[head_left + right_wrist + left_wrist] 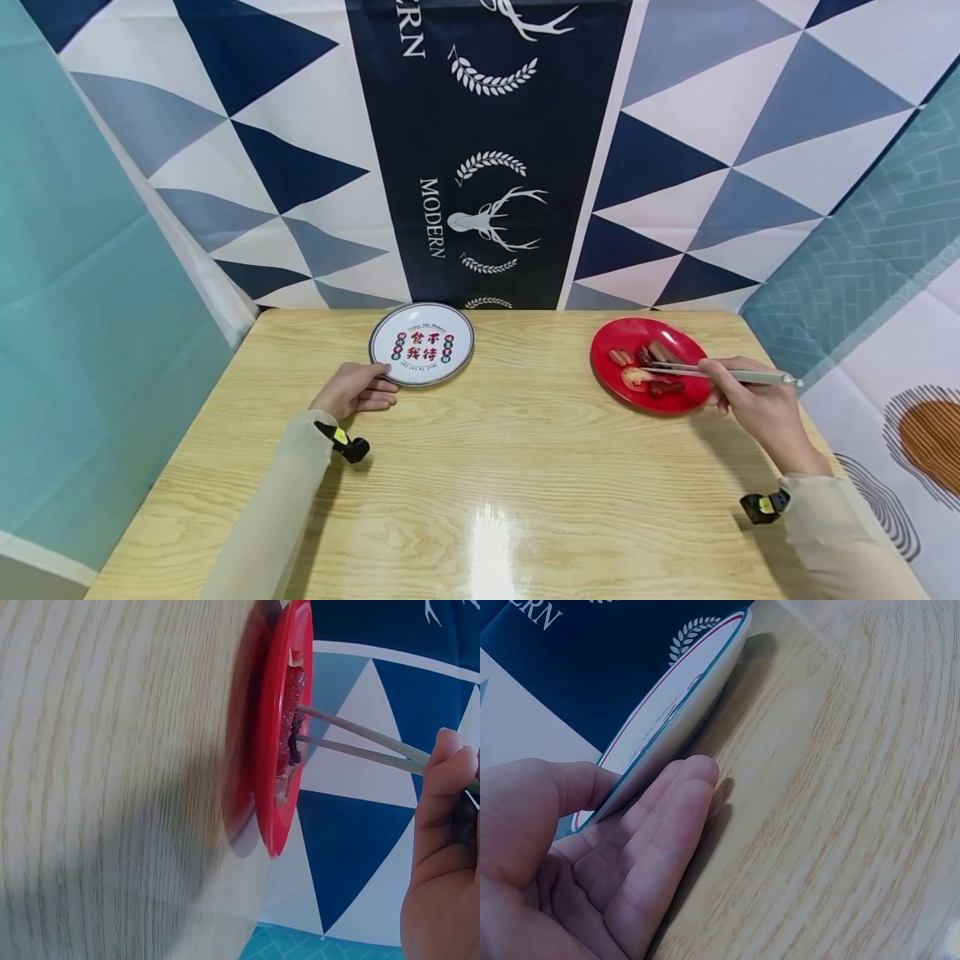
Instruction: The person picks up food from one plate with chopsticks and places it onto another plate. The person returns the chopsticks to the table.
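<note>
My left hand [358, 390] pinches the near-left rim of a white plate [427, 329] with a dark rim and printed characters. In the left wrist view the thumb lies on top of the plate [667, 712] and the other fingers are beneath its edge. Over at the right, my right hand [757, 408] holds a pair of chopsticks [750, 377]. Their tips reach among several pieces of food [637, 377] on a red plate [611, 371]. The right wrist view shows the two chopstick tips [301, 737] slightly apart, right at the dark food pieces.
Both plates stand toward the back of a wooden table [480, 467]. Behind it hangs a patterned cloth [487, 167] with triangles and a deer print. Teal sheets [90, 292] flank the left side, and a patterned covering [900, 375] lies at the right.
</note>
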`<state>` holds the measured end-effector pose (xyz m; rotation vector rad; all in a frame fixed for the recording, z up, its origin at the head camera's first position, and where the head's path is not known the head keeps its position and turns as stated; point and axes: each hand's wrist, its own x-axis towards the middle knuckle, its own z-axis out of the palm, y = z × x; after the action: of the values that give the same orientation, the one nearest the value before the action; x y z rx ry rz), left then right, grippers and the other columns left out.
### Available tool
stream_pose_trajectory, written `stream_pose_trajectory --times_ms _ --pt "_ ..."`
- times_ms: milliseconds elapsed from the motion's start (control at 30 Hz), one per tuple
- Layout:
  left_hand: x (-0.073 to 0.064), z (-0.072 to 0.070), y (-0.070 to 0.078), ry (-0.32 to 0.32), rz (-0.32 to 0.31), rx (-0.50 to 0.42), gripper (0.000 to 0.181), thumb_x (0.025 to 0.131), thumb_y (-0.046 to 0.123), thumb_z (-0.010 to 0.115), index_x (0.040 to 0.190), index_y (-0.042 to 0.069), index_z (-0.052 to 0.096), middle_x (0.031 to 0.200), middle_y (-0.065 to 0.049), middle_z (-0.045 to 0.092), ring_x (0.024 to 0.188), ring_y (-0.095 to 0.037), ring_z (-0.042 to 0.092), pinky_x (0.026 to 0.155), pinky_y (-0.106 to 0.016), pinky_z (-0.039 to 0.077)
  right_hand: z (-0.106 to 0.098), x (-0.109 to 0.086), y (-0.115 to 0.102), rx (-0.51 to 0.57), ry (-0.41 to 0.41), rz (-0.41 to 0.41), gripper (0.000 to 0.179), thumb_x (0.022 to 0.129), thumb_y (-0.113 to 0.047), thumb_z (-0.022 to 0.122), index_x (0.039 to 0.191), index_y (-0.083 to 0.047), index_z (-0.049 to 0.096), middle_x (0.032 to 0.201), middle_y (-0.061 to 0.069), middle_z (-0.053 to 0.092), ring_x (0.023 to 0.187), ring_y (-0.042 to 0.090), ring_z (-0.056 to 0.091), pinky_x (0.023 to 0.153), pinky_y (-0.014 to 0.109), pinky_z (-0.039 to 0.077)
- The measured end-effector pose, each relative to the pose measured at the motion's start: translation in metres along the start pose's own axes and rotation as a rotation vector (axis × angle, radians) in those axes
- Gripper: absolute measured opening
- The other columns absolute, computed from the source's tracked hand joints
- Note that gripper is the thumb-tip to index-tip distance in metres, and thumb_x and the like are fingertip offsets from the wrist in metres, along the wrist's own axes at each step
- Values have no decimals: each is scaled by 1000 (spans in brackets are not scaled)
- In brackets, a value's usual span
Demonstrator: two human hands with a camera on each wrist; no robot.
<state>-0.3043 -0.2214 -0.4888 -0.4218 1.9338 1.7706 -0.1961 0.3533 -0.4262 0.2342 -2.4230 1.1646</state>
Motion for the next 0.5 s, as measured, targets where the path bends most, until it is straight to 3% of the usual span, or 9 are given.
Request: stream_pose_trajectory --times_ms 233,500 --pt "0 2 1 14 3 8 36 106 28 58 120 -5 63 81 -5 77 67 -14 76 71 -28 65 -3 1 20 -90 -20 44 34 103 -20 65 72 -5 67 56 3 59 48 10 50 44 26 38" --pt "2 1 0 29 -4 7 36 105 28 58 121 -5 63 81 -5 77 66 -14 76 70 -28 65 -7 0 19 -127 -76 87 42 109 -29 55 78 -4 69 60 6 62 52 13 51 48 27 38"
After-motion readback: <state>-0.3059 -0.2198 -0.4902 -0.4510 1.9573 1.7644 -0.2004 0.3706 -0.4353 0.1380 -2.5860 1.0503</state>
